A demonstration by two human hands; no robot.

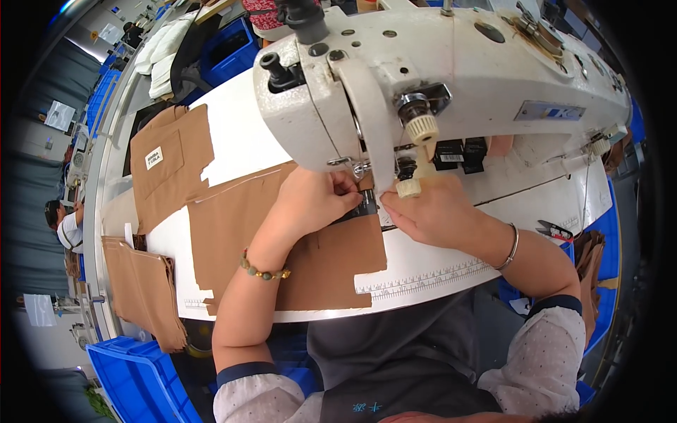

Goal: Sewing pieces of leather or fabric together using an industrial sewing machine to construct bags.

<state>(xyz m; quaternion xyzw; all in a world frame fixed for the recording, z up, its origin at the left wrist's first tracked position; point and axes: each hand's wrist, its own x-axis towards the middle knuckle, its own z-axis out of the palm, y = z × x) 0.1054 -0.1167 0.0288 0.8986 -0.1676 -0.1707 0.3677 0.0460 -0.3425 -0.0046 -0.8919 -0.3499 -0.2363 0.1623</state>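
Beneath the needle area of a white sewing machine (317, 120) lies a large brown fabric panel (240, 240), flat on the white tabletop. A small black label (363, 206) rests on the panel's far right part. My left hand (314, 204) is closed, its thumb and forefinger pinched at the label's left side. On the other side of the presser foot, my right hand (441, 215) has its fingers pressed together close to the label's right edge. What those fingers grip, if anything, cannot be made out. The needle tip is hidden.
Another brown piece with a pocket (166, 162) lies at the left, with a brown fabric stack (144, 289) hanging over the table edge. Black labels (462, 154) sit behind the right hand. Thread snips (556, 230) lie at right. A blue crate (144, 377) stands lower left.
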